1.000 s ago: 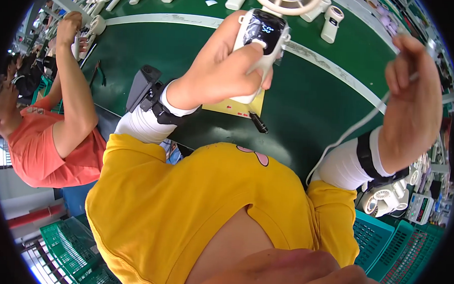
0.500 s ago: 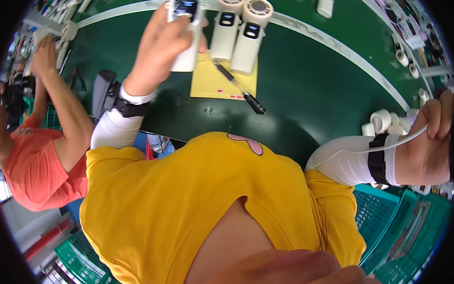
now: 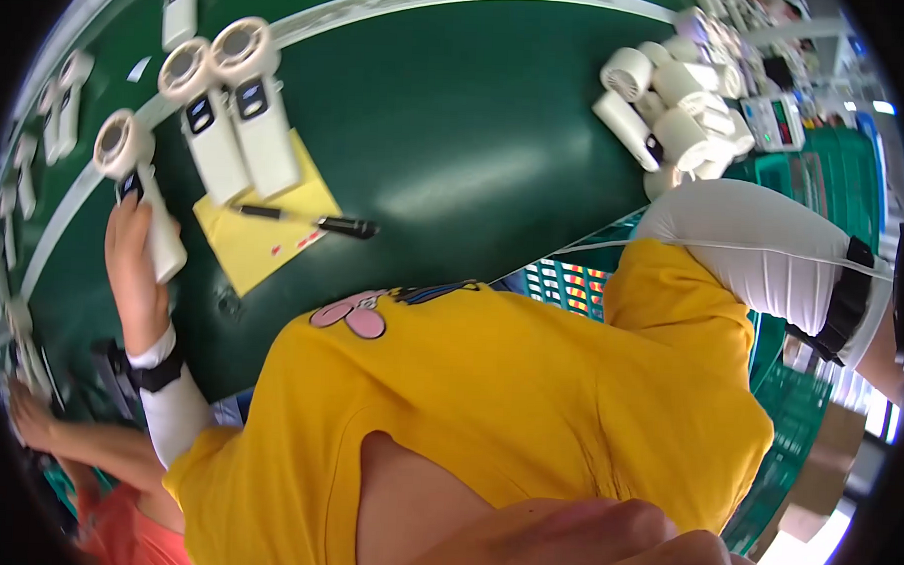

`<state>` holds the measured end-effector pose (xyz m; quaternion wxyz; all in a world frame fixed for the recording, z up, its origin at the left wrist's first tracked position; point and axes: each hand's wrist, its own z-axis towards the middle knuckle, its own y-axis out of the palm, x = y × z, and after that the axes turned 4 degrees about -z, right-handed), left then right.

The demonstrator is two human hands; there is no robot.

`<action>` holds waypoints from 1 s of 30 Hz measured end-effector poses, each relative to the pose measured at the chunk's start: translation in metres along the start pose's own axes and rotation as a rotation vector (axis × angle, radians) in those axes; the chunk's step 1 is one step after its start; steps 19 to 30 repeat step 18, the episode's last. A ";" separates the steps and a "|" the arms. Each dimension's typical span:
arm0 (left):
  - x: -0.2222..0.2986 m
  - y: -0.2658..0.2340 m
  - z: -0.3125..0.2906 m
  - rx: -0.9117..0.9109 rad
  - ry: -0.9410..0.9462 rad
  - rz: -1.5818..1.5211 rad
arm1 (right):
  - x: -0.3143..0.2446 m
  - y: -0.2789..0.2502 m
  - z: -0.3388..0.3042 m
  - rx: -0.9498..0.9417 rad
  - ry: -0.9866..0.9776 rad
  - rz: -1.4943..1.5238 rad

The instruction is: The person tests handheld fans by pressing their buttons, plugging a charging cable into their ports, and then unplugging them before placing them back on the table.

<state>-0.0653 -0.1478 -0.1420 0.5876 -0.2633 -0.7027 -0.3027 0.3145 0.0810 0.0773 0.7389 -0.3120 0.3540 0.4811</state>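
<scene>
The left hand (image 3: 134, 271) is lying on the green table (image 3: 457, 133) with its fingers wrapped around the handle of a white fan (image 3: 141, 197), gripping it from the near side. The fan is a handheld unit: a round head with a ring-shaped rim and a darker centre, pointing away from the person, and a long flat white handle carrying a small dark rectangular panel just below the head. It is resting flat on the table at the left end, just beside a yellow sheet (image 3: 265, 231).

Two more fans (image 3: 229, 115) of the same kind are lying side by side, heads away, their handles overlapping the sheet's far edge. A black pen (image 3: 346, 225) is lying across the sheet's near corner. A heap of fans (image 3: 677, 111) is sitting well apart at the right end of the table.

The right hand is reaching out past the picture's right edge; only its white sleeve (image 3: 762, 253) and black wristband are showing, so its grip cannot be told.
</scene>
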 end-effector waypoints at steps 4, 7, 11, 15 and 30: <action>-0.001 0.013 0.008 0.123 0.266 0.469 | 0.002 -0.043 0.019 -0.158 -0.022 -0.122; 0.010 0.032 0.004 0.137 0.169 0.503 | 0.011 -0.069 0.027 -0.302 -0.007 -0.190; 0.016 0.042 -0.001 0.070 0.104 0.790 | 0.014 -0.100 0.027 -0.503 0.023 -0.256; 0.011 0.034 -0.006 0.028 0.254 0.841 | 0.048 -0.071 -0.004 -0.204 0.109 -0.574; 0.028 -0.003 0.003 0.090 0.308 1.054 | 0.112 -0.106 0.012 -0.463 -0.027 -0.919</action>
